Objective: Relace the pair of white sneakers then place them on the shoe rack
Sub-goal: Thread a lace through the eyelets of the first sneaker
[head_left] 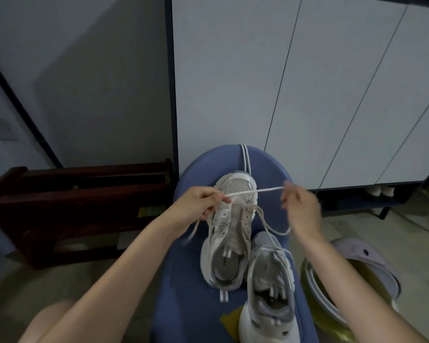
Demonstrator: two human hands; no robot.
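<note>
Two white sneakers lie on a blue padded seat. The far sneaker points away from me, its eyelets partly laced. The near sneaker lies beside it, toe toward me. My left hand pinches a white lace that runs taut across the far sneaker's toe to my right hand, which pinches its other part. The lace's loose ends hang below both hands. A second lace lies on the seat beyond the toe.
A dark wooden shoe rack stands on the floor at the left. White cabinet doors rise behind the seat, with shoes in the low gap beneath. A round lidded bin sits under my right forearm.
</note>
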